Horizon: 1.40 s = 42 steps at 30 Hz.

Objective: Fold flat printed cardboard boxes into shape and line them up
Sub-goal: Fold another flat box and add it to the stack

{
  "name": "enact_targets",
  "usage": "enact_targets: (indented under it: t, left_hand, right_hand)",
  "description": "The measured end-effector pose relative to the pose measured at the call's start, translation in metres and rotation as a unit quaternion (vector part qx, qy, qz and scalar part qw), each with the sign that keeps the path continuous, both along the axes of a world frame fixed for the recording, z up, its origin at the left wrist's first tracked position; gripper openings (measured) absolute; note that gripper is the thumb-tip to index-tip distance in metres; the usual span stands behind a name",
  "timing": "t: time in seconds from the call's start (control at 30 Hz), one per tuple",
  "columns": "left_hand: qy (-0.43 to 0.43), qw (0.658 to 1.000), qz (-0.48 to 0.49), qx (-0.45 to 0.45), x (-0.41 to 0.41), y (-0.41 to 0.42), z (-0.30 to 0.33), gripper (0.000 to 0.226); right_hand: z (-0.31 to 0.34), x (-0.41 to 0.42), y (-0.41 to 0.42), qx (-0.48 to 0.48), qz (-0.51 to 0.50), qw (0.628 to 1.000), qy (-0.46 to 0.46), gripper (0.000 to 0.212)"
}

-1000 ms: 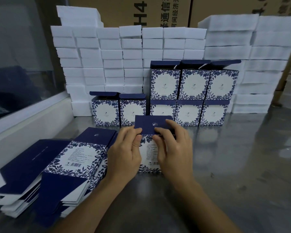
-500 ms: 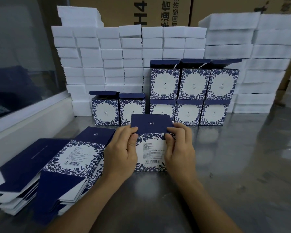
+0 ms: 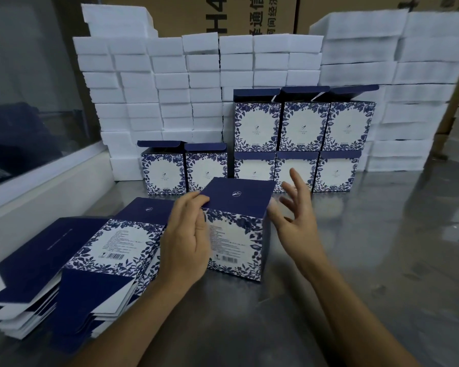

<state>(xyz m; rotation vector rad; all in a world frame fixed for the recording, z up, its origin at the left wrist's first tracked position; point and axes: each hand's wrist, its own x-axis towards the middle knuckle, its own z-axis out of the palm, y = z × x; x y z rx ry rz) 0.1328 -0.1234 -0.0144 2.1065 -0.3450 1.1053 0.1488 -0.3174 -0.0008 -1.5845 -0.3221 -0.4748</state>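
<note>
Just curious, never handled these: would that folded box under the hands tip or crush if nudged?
The folded box probably slides or tips easily: thin card, likely empty. Its walls would dent if squeezed. The left hand steadies it.

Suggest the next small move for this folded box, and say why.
Probably carry the box back beside the two-box row. Its navy top lies closed, the left hand holds its corner, and the right hand is open beside it.

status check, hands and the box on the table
Left hand pinching folded box at its top corner. Right hand open, off the box. Box upright, lid down. Path to finished row clear.
</note>
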Motion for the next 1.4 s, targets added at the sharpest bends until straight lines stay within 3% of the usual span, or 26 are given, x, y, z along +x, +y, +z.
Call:
enact_targets:
  t: [0.1, 0.23, 0.37, 0.5, 0.57, 0.7, 0.83, 0.9, 1.13, 1.4]
  left_hand:
    - [0.017, 0.999, 0.021, 0.041, -0.001, 0.0, 0.0, 0.06]
    - [0.049, 0.996, -0.014, 0.077, -0.002, -0.001, -0.002, 0.098]
    - [0.101, 0.989, -0.107, -0.026, 0.0, 0.0, -0.007, 0.075]
    - [0.066, 0.996, -0.06, -0.029, 0.001, 0.005, -0.009, 0.046]
    - [0.052, 0.997, -0.051, -0.024, 0.001, 0.006, -0.01, 0.039]
    - [0.049, 0.996, -0.054, -0.043, 0.004, 0.005, -0.008, 0.038]
    - [0.072, 0.993, -0.092, -0.026, 0.002, 0.0, -0.01, 0.062]
    - [0.064, 0.99, -0.128, 0.001, 0.002, -0.004, -0.013, 0.065]
    - [0.077, 0.982, -0.17, -0.026, 0.002, -0.006, -0.011, 0.059]
    - [0.053, 0.991, -0.124, -0.008, 0.0, -0.009, -0.008, 0.045]
  right_hand:
    - [0.001, 0.0, -0.01, 0.016, 0.055, 0.998, 0.025, 0.047]
    - [0.003, -0.004, -0.001, -0.044, -0.013, 0.999, -0.01, 0.042]
    - [0.003, -0.007, 0.008, -0.034, -0.047, 0.998, -0.031, 0.037]
    - [0.009, -0.006, 0.007, 0.017, -0.027, 0.999, 0.015, 0.045]
    - [0.009, -0.005, 0.007, 0.007, -0.024, 1.0, -0.002, 0.029]
    - [0.009, -0.006, 0.008, -0.061, -0.065, 0.995, -0.047, 0.007]
    - [0.008, -0.012, 0.009, -0.184, -0.071, 0.979, -0.054, 0.053]
    - [0.007, -0.016, 0.017, -0.241, -0.095, 0.962, -0.085, 0.06]
    - [0.013, -0.02, 0.028, -0.251, -0.173, 0.944, -0.128, 0.041]
    - [0.017, -0.026, 0.036, -0.295, -0.156, 0.925, -0.181, 0.017]
